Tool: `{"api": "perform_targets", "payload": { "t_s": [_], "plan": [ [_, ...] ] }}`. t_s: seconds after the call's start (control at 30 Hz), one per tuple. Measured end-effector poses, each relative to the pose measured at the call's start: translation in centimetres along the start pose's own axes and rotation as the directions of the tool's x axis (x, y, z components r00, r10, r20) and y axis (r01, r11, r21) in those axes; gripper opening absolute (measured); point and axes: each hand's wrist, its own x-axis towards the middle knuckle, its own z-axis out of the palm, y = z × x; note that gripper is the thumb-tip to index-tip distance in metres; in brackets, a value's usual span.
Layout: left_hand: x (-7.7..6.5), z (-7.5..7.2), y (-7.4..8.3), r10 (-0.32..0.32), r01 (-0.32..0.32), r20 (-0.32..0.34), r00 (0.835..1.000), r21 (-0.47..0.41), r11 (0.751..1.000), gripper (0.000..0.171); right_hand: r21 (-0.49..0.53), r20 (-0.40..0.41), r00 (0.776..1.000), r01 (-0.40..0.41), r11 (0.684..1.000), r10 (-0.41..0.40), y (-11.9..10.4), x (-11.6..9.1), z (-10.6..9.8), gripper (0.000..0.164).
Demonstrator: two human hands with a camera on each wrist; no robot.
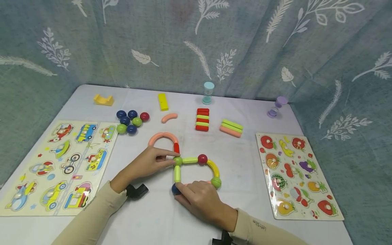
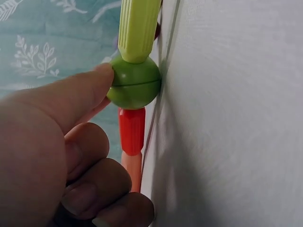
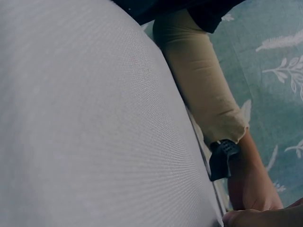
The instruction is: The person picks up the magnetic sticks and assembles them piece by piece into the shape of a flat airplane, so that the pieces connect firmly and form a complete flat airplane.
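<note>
A closed loop of magnetic sticks and balls lies on the white table, joined to a pink arch (image 1: 163, 135) by a short red stick (image 1: 176, 148). With thumb and finger, my left hand (image 1: 148, 161) pinches the green ball (image 1: 178, 161) at the loop's upper left corner; the left wrist view shows this green ball (image 2: 135, 82) between a light green stick (image 2: 138, 30) and the red one. My right hand (image 1: 200, 200) pinches the dark blue ball (image 1: 176, 189) at the lower left corner, covering most of a pink stick. A red ball (image 1: 202, 159), yellow curve (image 1: 213, 168) and another green ball (image 1: 215, 182) form the right side.
Loose balls (image 1: 125, 120) lie at the back left, a pink curve (image 1: 169, 117) beside them. Stacked red and green sticks (image 1: 202, 119) and more sticks (image 1: 231, 128) lie behind the loop. Puzzle boards flank it: vehicles (image 1: 71, 163), fruit (image 1: 298, 177). Two sand timers (image 1: 208, 92) stand behind.
</note>
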Motion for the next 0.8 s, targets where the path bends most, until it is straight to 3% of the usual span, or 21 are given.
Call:
{"api": "perform_targets", "payload": {
  "t_s": [0.43, 0.8],
  "plan": [
    [-0.2, 0.3, -0.1, 0.012, -0.013, -0.04, 0.999, -0.017, 1.0, 0.028, -0.012, -0.015, 1.0, 0.022, 1.0, -0.022, 0.1, -0.1, 0.2, 0.032],
    [0.8, 1.2, 0.6, 0.002, -0.004, -0.038, 0.999, -0.054, 0.999, 0.028, -0.063, -0.021, 1.0, 0.013, 0.998, -0.014, 0.0, 0.0, -0.4, 0.029]
  ]
}}
